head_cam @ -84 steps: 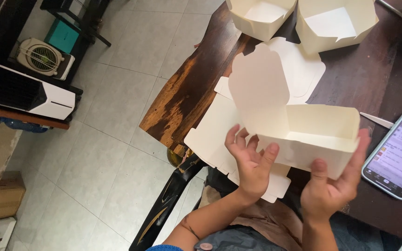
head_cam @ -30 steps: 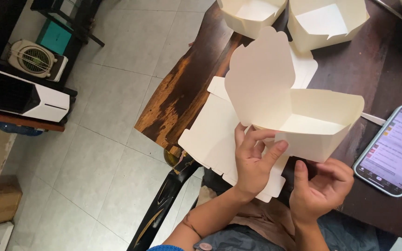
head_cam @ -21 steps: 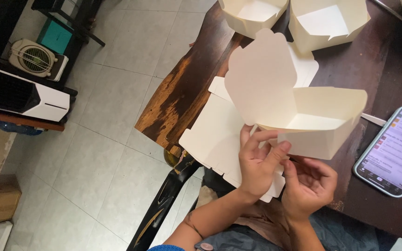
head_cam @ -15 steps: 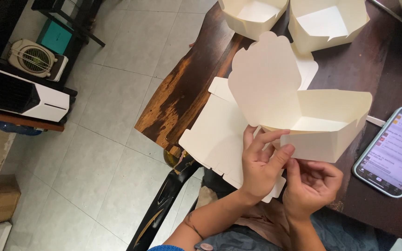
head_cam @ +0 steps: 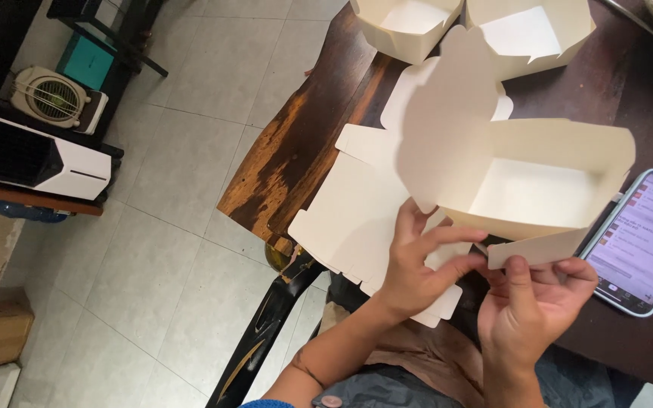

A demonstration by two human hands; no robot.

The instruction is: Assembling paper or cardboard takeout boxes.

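I'm mid-fold: my left hand steadies the paper box above the table edge, my right hand pinches its front flap. That flap likely needs tucking in.

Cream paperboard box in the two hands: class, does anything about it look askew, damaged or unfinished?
No damage shows. The cream paperboard box is only half folded: its tall rounded flap stands up and a side flap juts out loose, pinched by the right hand. The left hand steadies the box's near wall.
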